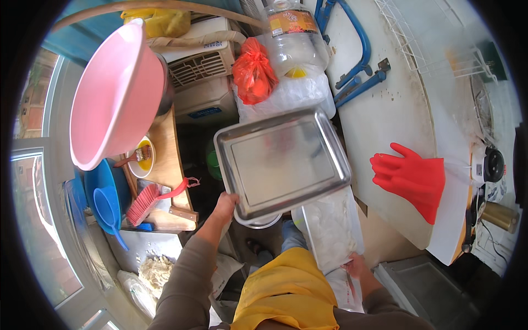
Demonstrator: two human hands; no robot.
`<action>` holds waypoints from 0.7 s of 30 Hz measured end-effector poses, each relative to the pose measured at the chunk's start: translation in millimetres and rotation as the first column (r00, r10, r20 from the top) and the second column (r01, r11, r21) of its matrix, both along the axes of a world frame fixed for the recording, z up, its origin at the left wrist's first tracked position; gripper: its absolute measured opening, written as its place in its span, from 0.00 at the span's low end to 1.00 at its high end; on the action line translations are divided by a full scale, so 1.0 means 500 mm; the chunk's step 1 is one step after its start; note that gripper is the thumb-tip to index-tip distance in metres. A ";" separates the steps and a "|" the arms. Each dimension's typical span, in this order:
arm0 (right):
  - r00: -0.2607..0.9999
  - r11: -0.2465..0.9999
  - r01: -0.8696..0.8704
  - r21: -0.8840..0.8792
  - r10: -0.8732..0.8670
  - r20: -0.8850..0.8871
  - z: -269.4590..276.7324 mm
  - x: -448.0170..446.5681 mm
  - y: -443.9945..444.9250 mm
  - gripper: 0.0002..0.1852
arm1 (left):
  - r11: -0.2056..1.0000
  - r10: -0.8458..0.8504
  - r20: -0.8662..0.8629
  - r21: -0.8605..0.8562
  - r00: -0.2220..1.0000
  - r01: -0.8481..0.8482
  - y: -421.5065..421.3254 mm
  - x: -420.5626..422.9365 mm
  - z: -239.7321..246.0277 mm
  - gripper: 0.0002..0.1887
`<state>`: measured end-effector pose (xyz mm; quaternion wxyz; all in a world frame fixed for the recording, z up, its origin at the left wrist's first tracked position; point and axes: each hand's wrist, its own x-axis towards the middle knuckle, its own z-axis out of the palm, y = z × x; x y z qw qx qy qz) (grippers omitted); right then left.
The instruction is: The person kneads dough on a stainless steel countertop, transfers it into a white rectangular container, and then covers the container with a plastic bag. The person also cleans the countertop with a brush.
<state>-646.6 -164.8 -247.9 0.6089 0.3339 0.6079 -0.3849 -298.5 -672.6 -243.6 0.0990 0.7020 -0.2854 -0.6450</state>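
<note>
My left hand (226, 206) grips the near left corner of a rectangular stainless-steel tray (284, 165). Nothing lies in the tray, and it is held out in front of me. Part of a round metal-rimmed vessel (264, 223) shows beneath its near edge. At the lower right, my right hand (358, 266) is at the near right corner of a whitish, flour-dusted tray or board (330, 231). Whether its fingers grip that corner or only touch it is unclear. The steel tray hides the far end of the whitish piece.
A wooden bench (165, 165) at left holds a pink basin (119, 99), a bowl with a brush (142, 156) and a red-bristled brush (143, 204). Dough (156, 272) lies nearer. A red rubber glove (412, 177) rests on the right-hand surface. A large plastic bottle (295, 45) stands ahead.
</note>
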 end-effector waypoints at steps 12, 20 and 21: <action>0.987 0.993 0.112 -0.035 -0.115 -0.111 0.097 0.033 -0.048 0.25 | 1.000 -0.010 -0.005 0.016 1.000 0.010 -0.120 -0.208 -0.273 0.15; 0.998 0.978 -0.048 -0.203 0.040 -0.044 0.085 0.015 -0.065 0.31 | 0.994 0.022 0.077 -0.105 0.997 -0.014 -0.102 -0.215 -0.366 0.25; 0.998 0.971 -0.055 -0.233 0.046 -0.047 0.089 0.015 -0.080 0.31 | 0.996 0.005 0.044 -0.091 0.999 -0.001 -0.102 -0.204 -0.363 0.24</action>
